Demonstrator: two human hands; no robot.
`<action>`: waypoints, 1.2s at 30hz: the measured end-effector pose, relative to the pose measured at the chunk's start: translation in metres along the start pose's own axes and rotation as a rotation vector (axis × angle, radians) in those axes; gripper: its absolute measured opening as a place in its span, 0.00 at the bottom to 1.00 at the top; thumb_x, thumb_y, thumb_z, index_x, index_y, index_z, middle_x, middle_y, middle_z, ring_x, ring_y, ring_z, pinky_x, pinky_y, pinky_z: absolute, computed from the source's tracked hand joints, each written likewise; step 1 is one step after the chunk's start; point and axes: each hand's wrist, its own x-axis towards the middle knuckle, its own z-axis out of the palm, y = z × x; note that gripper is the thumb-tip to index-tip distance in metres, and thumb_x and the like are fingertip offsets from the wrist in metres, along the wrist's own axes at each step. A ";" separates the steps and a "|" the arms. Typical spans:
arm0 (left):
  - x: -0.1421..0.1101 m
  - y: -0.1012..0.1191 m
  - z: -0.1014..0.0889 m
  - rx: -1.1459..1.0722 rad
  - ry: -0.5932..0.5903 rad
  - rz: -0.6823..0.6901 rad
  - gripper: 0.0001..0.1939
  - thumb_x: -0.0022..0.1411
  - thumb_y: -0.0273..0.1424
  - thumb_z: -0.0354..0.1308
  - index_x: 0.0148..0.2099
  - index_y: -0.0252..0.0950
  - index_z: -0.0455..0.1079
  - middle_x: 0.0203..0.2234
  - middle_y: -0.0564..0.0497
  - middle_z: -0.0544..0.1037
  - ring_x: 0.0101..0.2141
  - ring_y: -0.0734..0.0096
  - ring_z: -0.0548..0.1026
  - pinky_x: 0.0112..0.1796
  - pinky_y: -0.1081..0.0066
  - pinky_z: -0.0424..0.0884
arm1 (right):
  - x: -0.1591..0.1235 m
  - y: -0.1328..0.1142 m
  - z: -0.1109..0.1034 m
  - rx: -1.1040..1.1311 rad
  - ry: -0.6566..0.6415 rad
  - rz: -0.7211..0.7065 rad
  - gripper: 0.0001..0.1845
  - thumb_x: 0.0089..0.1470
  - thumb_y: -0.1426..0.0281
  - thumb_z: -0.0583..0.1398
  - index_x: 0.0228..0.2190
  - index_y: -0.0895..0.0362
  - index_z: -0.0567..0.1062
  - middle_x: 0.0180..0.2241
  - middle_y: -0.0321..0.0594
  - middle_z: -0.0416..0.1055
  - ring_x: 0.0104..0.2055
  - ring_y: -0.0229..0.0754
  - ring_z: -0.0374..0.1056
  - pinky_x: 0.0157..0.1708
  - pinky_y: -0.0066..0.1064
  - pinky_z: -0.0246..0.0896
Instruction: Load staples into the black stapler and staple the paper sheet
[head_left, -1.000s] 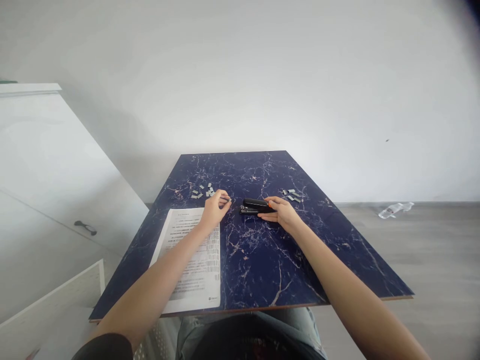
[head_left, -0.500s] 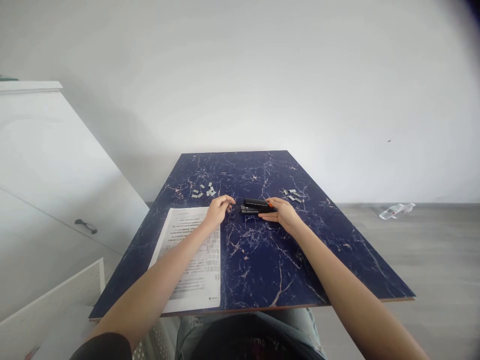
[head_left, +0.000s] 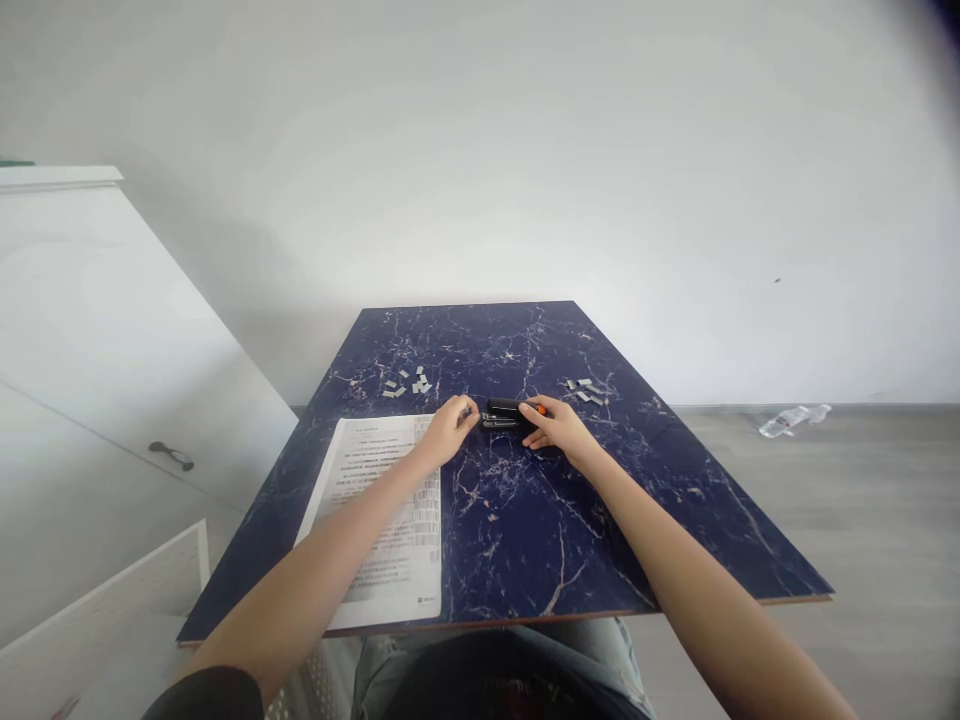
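Observation:
A black stapler with an orange detail at its rear lies sideways near the middle of the blue marbled table. My right hand is closed around its rear part, thumb on the top and fingers along the near side. At the stapler's front end, my left hand has its thumb and fingers pinched together, right beside the metal nose. What the pinch holds, if anything, is too small to make out. Printed sheets of paper lie under my left forearm.
Several small strips of staples are scattered left of centre, with another group to the right. A white cabinet stands to the left. Clear plastic packaging rests on the floor by the wall.
My left hand has moved right, up to the stapler's front end. My right hand has shifted its grip slightly, with the thumb now further forward on top. The stapler has stayed nearly still.

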 end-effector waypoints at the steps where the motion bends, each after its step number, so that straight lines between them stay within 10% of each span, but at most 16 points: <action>1: 0.000 0.001 0.001 0.047 0.013 0.016 0.06 0.69 0.35 0.56 0.42 0.38 0.69 0.34 0.52 0.69 0.32 0.70 0.68 0.36 0.69 0.66 | 0.001 0.001 0.000 0.003 -0.009 -0.001 0.20 0.57 0.57 0.67 0.44 0.56 0.74 0.32 0.43 0.77 0.25 0.46 0.78 0.22 0.30 0.76; 16: 0.004 0.006 0.008 0.285 -0.035 0.082 0.11 0.71 0.36 0.54 0.49 0.39 0.74 0.38 0.48 0.71 0.34 0.65 0.74 0.34 0.68 0.69 | -0.006 -0.005 0.000 -0.046 -0.041 -0.057 0.19 0.48 0.69 0.71 0.42 0.57 0.75 0.24 0.36 0.75 0.24 0.44 0.77 0.22 0.29 0.76; 31: 0.000 0.001 -0.035 0.463 -0.081 0.104 0.03 0.59 0.30 0.60 0.38 0.41 0.72 0.33 0.51 0.70 0.27 0.69 0.70 0.27 0.70 0.64 | -0.003 -0.002 -0.004 -0.117 -0.017 -0.081 0.17 0.48 0.69 0.70 0.41 0.56 0.75 0.22 0.33 0.74 0.21 0.42 0.75 0.20 0.30 0.74; 36: 0.001 0.002 -0.035 0.289 0.069 0.089 0.12 0.70 0.32 0.50 0.47 0.39 0.74 0.38 0.48 0.73 0.33 0.66 0.73 0.38 0.66 0.70 | -0.002 -0.001 -0.004 -0.124 -0.023 -0.077 0.17 0.49 0.70 0.68 0.42 0.56 0.75 0.22 0.33 0.74 0.21 0.43 0.75 0.21 0.31 0.75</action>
